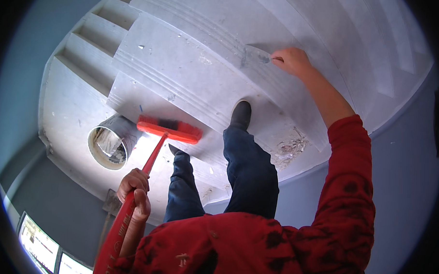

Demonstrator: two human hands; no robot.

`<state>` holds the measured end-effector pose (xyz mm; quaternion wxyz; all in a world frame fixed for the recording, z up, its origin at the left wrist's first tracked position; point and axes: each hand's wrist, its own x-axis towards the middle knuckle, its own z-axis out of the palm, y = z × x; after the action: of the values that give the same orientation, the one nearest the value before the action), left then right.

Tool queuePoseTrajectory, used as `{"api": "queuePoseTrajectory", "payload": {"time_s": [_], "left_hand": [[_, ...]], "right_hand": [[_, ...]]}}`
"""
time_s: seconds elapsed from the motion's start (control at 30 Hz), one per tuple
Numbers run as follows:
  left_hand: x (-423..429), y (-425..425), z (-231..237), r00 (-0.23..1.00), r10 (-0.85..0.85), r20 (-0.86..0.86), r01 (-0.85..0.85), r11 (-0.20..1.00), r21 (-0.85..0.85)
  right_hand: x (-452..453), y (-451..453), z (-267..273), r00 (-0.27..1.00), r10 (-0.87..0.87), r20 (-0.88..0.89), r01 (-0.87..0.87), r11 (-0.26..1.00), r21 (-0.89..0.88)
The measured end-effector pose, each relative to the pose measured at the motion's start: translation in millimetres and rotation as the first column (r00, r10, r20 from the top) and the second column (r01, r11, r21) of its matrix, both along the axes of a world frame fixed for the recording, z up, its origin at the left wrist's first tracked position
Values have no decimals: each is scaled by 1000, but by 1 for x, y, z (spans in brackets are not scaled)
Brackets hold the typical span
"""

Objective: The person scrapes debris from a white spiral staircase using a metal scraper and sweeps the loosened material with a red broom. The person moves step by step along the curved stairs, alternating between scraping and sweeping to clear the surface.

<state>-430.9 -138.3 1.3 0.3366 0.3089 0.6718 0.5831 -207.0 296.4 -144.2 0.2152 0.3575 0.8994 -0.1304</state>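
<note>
My left hand (134, 192) is closed around the red handle of a push broom (170, 131). The broom's red head, with red and dark bristles, rests on a pale step below. My right hand (293, 60) is over a higher grooved stair tread (189, 91), its fingers pinching the end of a thin, translucent, pointed piece (258, 56); its material is unclear. Dust and small white bits lie scattered on the treads. A pile of dirt and debris (289, 147) lies at the stair's right end, near my shoe (241, 112).
A round bucket (123, 131) lies on its side left of the broom head, with pale material inside. A shovel (112, 203) leans by the dark wall at the lower left. Box-like step ends rise at the upper left. My feet are on different levels.
</note>
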Motion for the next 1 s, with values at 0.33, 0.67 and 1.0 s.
{"api": "queuePoseTrajectory", "payload": {"time_s": [0.33, 0.67, 1.0], "left_hand": [[2, -1, 1, 999, -32, 6, 32, 999, -10], [3, -6, -1, 998, -68, 20, 68, 997, -23], [7, -21, 0, 994, -79, 75, 82, 996, -39]], "right_hand": [[5, -1, 3, 996, 50, -79, -51, 999, -18], [14, -13, -17, 995, 73, -61, -70, 996, 55], [-8, -32, -35, 919, 88, -383, -38, 990, 136]]}}
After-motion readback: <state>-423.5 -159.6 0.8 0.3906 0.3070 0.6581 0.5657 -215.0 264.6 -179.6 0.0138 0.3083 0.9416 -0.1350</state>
